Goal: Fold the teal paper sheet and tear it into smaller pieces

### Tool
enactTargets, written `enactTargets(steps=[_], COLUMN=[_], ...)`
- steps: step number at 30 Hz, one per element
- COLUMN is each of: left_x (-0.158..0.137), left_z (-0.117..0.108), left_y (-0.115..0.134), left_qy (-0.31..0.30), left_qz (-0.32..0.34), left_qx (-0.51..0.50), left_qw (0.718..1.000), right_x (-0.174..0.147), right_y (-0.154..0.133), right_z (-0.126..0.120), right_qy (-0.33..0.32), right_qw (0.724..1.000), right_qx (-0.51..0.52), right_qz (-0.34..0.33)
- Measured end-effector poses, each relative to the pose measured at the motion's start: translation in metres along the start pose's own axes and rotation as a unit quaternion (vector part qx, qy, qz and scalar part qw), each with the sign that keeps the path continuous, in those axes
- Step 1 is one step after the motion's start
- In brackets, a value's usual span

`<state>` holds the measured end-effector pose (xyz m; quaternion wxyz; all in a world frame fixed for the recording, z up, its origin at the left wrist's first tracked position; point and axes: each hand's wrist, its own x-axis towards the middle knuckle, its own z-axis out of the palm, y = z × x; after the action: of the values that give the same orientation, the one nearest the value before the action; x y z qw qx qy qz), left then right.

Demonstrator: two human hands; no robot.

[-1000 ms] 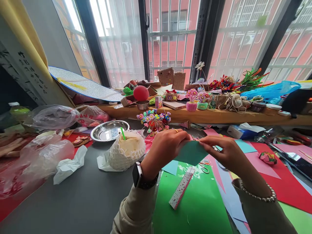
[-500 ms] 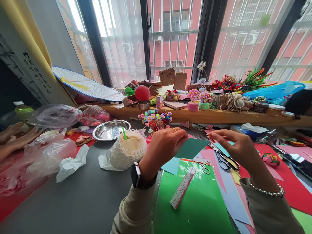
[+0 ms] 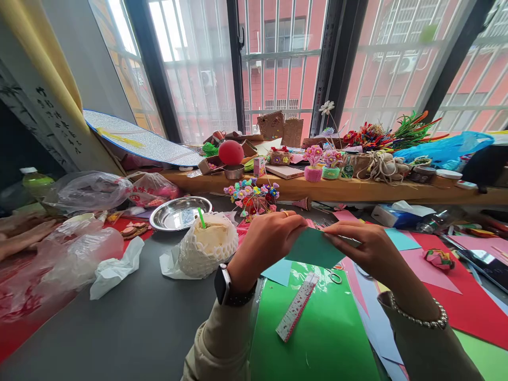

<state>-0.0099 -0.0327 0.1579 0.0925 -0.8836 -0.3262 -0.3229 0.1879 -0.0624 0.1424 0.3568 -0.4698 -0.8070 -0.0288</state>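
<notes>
A teal sheet of paper (image 3: 315, 250) is held up in the air between my two hands. My left hand (image 3: 275, 233), with a watch at the wrist, pinches its left edge. On the other side my right hand (image 3: 359, 241), with a beaded bracelet, grips the upper right part, fingers bent over it. Below lies a green plastic-covered sheet (image 3: 313, 328) with a pink and white ruler (image 3: 297, 308) on it. Orange-handled scissors (image 3: 336, 274) lie partly hidden behind the paper. A light blue piece of paper (image 3: 280, 272) rests near my left wrist.
A coconut in foam netting (image 3: 208, 241) with a green straw stands to the left, near a metal plate (image 3: 180, 212). Crocheted flowers (image 3: 252, 196) stand ahead. Coloured papers (image 3: 464, 280) spread to the right. Another person's hand (image 3: 29, 235) is at the far left.
My right hand has moved left and closed onto the teal paper, which now tilts flatter between both hands. It covers most of the black-handled scissors. My left hand stays nearly in place.
</notes>
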Motion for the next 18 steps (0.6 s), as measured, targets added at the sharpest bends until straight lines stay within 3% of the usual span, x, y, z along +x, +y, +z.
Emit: enactTargets(steps=[6, 11, 18], left_x=[0.000, 0.003, 0.003], left_z=[-0.002, 0.007, 0.005], left_y=[-0.002, 0.013, 0.006], left_qy=[0.056, 0.003, 0.023], left_qz=[-0.042, 0.033, 0.005], left_qx=[0.013, -0.025, -0.010], left_qw=[0.997, 0.999, 1.000], right_x=[-0.001, -0.001, -0.001], right_y=[0.005, -0.001, 0.011], right_z=[-0.001, -0.001, -0.004], right_qy=[0.010, 0.007, 0.014], right_qw=[1.000, 1.000, 1.000], right_qx=[-0.017, 0.001, -0.005], right_qz=[0.008, -0.011, 0.004])
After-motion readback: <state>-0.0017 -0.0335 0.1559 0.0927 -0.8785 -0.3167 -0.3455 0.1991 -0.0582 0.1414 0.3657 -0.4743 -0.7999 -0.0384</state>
